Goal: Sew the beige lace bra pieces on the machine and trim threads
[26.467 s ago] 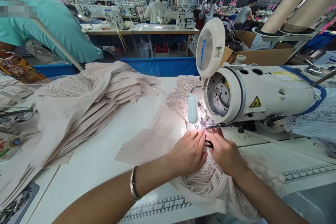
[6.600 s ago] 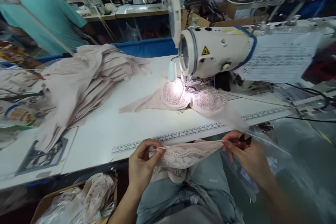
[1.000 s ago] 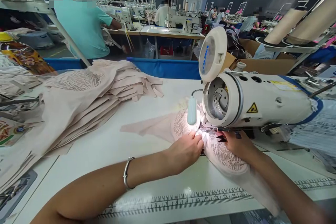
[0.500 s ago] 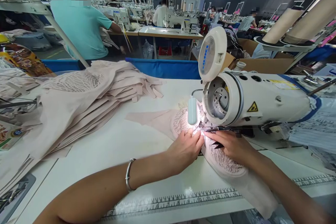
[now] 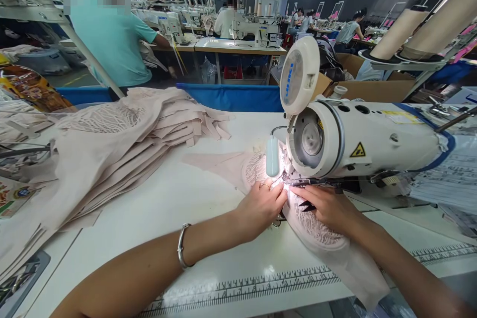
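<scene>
Ruler, nearest: saw printed along front edge of white table, crossed by right forearm and by one end of pale pink garment. Found free room for moving between left forearm and stacked garments; found little at right, close by sewing machine. Located pale pink garment under machine's head, flat, touched by both hands, with its one end past front edge. Saw left hand stretched in from left, bangle above wrist, knuckles up, fingertips together on fabric; could not tell pinching from pressing. Saw right hand low, palm down, fingers extended almost to left fingertips, gripping black-bladed tool under them, handle hidden. Beyond, noticed blue cloth along rear edge of table, and, farther, co-worker in turquoise top, turned away.
</scene>
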`<state>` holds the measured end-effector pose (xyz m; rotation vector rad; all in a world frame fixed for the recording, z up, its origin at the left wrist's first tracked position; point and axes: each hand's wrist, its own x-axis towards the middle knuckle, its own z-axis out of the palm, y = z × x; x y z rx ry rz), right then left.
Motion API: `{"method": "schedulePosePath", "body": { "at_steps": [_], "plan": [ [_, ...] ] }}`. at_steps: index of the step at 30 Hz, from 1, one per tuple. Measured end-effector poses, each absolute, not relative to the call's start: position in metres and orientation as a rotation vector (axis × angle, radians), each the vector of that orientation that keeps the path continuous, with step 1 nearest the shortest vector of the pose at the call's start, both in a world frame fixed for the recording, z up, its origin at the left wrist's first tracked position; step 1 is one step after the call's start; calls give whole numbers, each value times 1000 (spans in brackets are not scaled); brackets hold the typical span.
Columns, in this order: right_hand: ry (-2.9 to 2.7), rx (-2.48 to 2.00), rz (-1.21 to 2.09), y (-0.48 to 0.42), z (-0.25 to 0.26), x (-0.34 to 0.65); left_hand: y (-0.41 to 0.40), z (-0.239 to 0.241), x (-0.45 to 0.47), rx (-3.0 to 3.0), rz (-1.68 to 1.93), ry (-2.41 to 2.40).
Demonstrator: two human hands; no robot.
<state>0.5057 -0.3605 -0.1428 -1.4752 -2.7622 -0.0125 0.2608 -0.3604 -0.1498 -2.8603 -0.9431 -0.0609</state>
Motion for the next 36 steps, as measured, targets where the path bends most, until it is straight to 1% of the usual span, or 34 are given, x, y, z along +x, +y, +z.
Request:
{"method": "schedulePosePath", "body": {
  "at_steps": [15,23,28,31,36],
  "plan": [
    [-2694,-1369,76,-356,-154,508,-346,-154,255,-2829,-163,-945],
    [-2630,-1582,202,-358,-155,505,-343,-153,253,-2852,-208,-968],
    [-2604,-1603,263,-357,-152,504,-338,-160,251,-2852,-210,-958],
    [-2542,-1660,229,-354,-155,504,-337,-160,251,-2822,-221,-948],
    [-2413,-1767,70,-349,-168,506,-352,-157,265,-2724,-286,-903]
  ]
}}
